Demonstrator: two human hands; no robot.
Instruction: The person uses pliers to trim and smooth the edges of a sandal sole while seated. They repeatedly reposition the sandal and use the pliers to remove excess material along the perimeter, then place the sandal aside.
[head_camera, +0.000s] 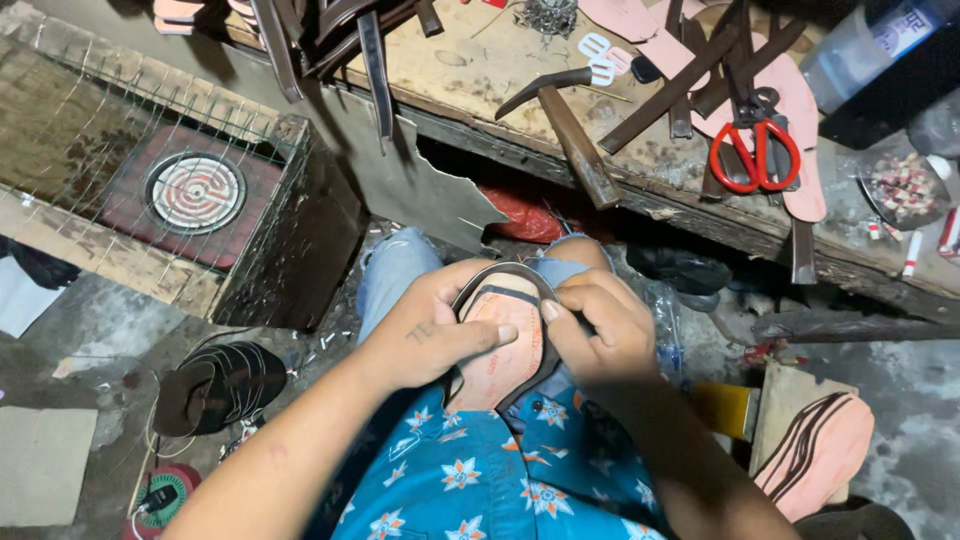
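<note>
A pink sandal sole (497, 350) with a dark brown strap around its rim rests on my lap, over my jeans. My left hand (425, 330) grips its left side, thumb pressed flat on the pink surface. My right hand (595, 325) holds the right edge, thumb pushing the strap against the sole. Both hands touch the sole at its upper end. The lower part of the sole is hidden behind my blue flowered shirt.
A worn wooden bench (480, 70) ahead carries a hammer (565, 120), red-handled scissors (755, 150), brown straps and pink soles. A wire-caged electric coil heater (195, 190) stands at left. A stack of finished sandals (225, 385) lies lower left, more soles (815, 445) lower right.
</note>
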